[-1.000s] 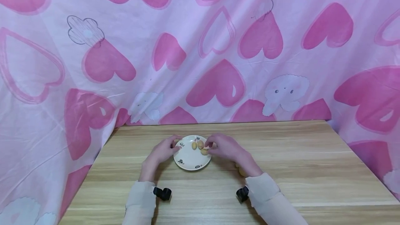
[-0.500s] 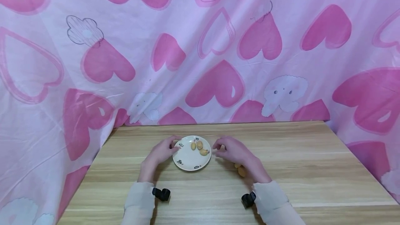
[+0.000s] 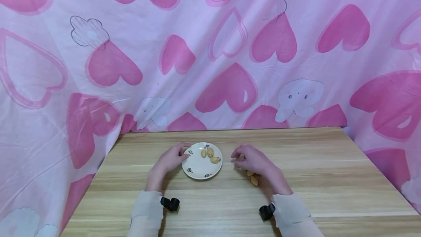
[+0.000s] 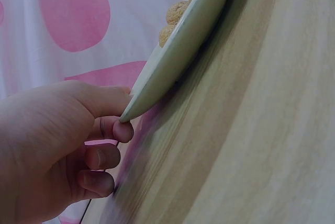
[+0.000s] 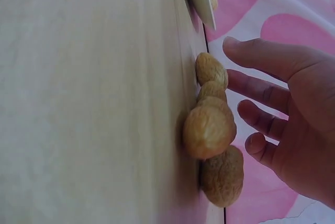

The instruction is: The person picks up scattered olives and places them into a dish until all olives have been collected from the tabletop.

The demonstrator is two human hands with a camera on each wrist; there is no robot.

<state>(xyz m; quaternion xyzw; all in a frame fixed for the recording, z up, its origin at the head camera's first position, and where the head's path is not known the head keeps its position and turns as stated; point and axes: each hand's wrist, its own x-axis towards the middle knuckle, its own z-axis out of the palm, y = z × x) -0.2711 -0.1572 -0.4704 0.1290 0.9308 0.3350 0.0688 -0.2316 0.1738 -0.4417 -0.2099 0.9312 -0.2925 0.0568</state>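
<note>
A small white plate (image 3: 201,167) with dark printed motifs lies on the table and bears 3 tan, wrinkled peanuts in their shells (image 3: 210,152). My left hand (image 3: 171,158) pinches its left rim, thumb on top and index finger beneath; the left wrist view shows the plate (image 4: 172,67) edge-on between them. Right of the plate, my right hand (image 3: 252,159) hovers with loosely bent fingers and nothing between them. Several more peanuts (image 5: 209,130) lie on the table close under that hand, partly hidden by it in the head view.
A wood-grain table (image 3: 312,171) spreads out under both hands. Behind it and at its sides hangs a pink cloth (image 3: 227,87) with hearts. Black cameras (image 3: 267,211) sit on both wrists.
My right hand has drawn back rightward from the plate, letting go of a peanut there, and is now over the loose peanuts. The left hand has stayed on the rim.
</note>
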